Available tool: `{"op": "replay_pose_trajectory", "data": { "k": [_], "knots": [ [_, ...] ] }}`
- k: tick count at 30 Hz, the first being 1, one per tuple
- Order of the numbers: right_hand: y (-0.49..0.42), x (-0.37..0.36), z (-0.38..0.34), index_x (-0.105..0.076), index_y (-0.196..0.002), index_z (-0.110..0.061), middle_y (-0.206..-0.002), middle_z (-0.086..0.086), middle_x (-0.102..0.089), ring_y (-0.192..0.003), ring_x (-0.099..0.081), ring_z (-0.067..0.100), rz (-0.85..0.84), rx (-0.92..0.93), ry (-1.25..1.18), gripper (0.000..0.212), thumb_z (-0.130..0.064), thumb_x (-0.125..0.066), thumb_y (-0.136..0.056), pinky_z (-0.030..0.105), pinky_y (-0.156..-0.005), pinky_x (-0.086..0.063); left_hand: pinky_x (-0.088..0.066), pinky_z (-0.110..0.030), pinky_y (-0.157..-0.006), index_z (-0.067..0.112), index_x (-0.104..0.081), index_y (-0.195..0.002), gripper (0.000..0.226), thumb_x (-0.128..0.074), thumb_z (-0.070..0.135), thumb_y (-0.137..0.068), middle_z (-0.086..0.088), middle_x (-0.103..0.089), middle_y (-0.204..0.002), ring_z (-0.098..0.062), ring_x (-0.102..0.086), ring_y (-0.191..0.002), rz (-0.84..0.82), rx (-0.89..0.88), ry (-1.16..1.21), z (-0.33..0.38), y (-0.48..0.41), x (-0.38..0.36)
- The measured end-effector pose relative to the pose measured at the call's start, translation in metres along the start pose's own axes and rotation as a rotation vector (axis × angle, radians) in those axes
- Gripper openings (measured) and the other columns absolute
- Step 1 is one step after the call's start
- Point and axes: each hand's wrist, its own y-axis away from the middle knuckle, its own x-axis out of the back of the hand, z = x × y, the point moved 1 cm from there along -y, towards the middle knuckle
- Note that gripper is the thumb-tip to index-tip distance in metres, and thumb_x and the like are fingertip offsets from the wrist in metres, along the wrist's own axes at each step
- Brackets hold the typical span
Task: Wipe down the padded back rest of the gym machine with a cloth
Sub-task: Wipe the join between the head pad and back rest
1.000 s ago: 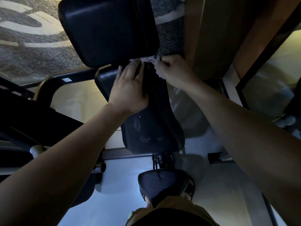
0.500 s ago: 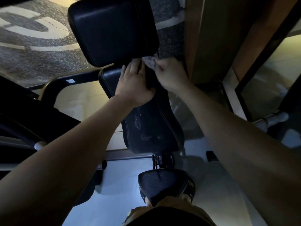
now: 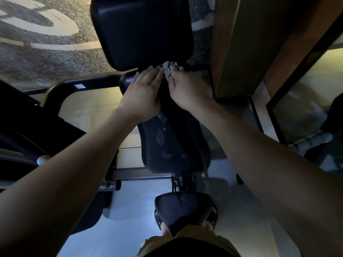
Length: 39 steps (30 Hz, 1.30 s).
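Two hands, drawn closer together at back rest (image 3: 172, 145) twelve o'clock: right hand (image 3: 187, 89) pinches cloth (image 3: 169, 70), left hand (image 3: 143, 91) lies flat, fingers (image 3: 147, 73) straight; wipe likely starting.

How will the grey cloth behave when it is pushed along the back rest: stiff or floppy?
The cloth is bunched in the right hand, so it is probably soft and floppy. It looks small, so likely light. On the smooth, streaked back rest it should slide easily.

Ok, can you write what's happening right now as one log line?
step: cloth at top of back rest | right hand: grips cloth | left hand: flat on back rest, beside cloth
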Motion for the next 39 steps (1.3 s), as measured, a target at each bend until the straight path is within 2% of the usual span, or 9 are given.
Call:
{"op": "replay_pose_trajectory", "data": {
  "k": [3, 9, 16, 21, 25, 28, 33, 35, 39],
  "knots": [
    [-0.007, -0.003, -0.010, -0.050, -0.138, -0.009, -0.107, 0.016, -0.069, -0.092, -0.067, 0.036, 0.001, -0.004, 0.057, 0.040, -0.028, -0.036, -0.105, 0.034, -0.063, -0.038, -0.027, -0.049, -0.121, 0.003, -0.034, -0.156, 0.078, -0.059, 0.019, -0.084, -0.017, -0.040, -0.156, -0.040, -0.030, -0.145, 0.065, -0.023, -0.013, -0.013, 0.005, -0.002],
    [-0.012, -0.009, -0.020, -0.057, -0.120, -0.007, -0.099, 0.015, -0.069, -0.086, -0.067, 0.036, -0.007, -0.005, 0.031, 0.033, -0.031, -0.039, -0.104, 0.042, -0.067, -0.054, -0.027, -0.044, -0.121, -0.002, -0.038, -0.153, 0.078, -0.046, 0.009, -0.076, -0.020, -0.043, -0.153, -0.040, -0.038, -0.138, 0.108, -0.098, 0.137, -0.022, 0.012, -0.003],
    [-0.015, -0.014, -0.041, -0.057, -0.125, -0.006, -0.097, 0.015, -0.070, -0.085, -0.067, 0.034, -0.038, 0.009, -0.015, 0.035, -0.027, -0.039, -0.104, 0.042, -0.068, -0.055, -0.027, -0.034, -0.120, -0.002, -0.044, -0.149, 0.072, -0.043, 0.003, -0.077, -0.019, -0.048, -0.147, -0.039, -0.040, -0.136, 0.175, -0.063, 0.306, -0.036, 0.020, -0.006],
    [-0.019, -0.020, -0.063, -0.054, -0.133, -0.006, -0.099, 0.014, -0.070, -0.086, -0.067, 0.034, -0.078, -0.023, -0.028, 0.038, -0.025, -0.037, -0.104, 0.044, -0.071, -0.056, -0.032, -0.043, -0.118, 0.001, -0.046, -0.149, 0.068, -0.041, 0.003, -0.080, -0.017, -0.050, -0.146, -0.039, -0.042, -0.135, 0.213, -0.009, 0.393, -0.048, 0.030, -0.007],
    [-0.022, -0.026, -0.079, -0.055, -0.130, -0.007, -0.097, 0.013, -0.070, -0.085, -0.068, 0.034, -0.076, -0.029, -0.040, 0.037, -0.025, -0.038, -0.104, 0.044, -0.071, -0.057, -0.026, -0.025, -0.119, 0.002, -0.045, -0.149, 0.072, -0.037, 0.001, -0.078, -0.016, -0.046, -0.149, -0.033, -0.038, -0.140, 0.204, 0.042, 0.499, -0.059, 0.037, -0.004],
    [-0.022, -0.030, -0.091, -0.056, -0.131, -0.008, -0.098, 0.012, -0.071, -0.087, -0.069, 0.033, -0.077, -0.042, -0.062, 0.037, -0.025, -0.039, -0.104, 0.045, -0.073, -0.058, -0.029, -0.024, -0.119, 0.003, -0.045, -0.149, 0.072, -0.039, -0.002, -0.078, -0.014, -0.046, -0.149, -0.029, -0.041, -0.141, 0.201, 0.054, 0.574, -0.067, 0.041, -0.003],
    [-0.026, -0.037, -0.108, -0.058, -0.127, -0.009, -0.101, 0.013, -0.071, -0.090, -0.068, 0.034, -0.090, -0.045, -0.071, 0.033, -0.025, -0.039, -0.104, 0.043, -0.074, -0.057, -0.022, -0.006, -0.112, 0.002, -0.045, -0.150, 0.069, -0.040, -0.003, -0.081, -0.016, -0.044, -0.150, -0.025, -0.041, -0.140, 0.198, 0.113, 0.655, -0.076, 0.049, -0.003],
    [-0.028, -0.040, -0.114, -0.056, -0.130, -0.008, -0.104, 0.015, -0.071, -0.093, -0.068, 0.036, -0.106, -0.042, -0.060, 0.035, -0.025, -0.039, -0.104, 0.043, -0.075, -0.055, -0.024, -0.009, -0.114, 0.003, -0.044, -0.150, 0.068, -0.040, 0.000, -0.082, -0.016, -0.044, -0.150, -0.025, -0.041, -0.141, 0.199, 0.135, 0.692, -0.080, 0.053, -0.004],
    [-0.032, -0.046, -0.127, -0.054, -0.134, -0.007, -0.108, 0.015, -0.070, -0.097, -0.067, 0.036, -0.132, -0.044, -0.034, 0.037, -0.025, -0.037, -0.105, 0.038, -0.074, -0.052, -0.033, -0.028, -0.119, 0.007, -0.045, -0.151, 0.072, -0.036, 0.006, -0.079, -0.012, -0.045, -0.150, -0.022, -0.043, -0.141, 0.196, 0.198, 0.771, -0.088, 0.061, -0.002]
  ]
}}
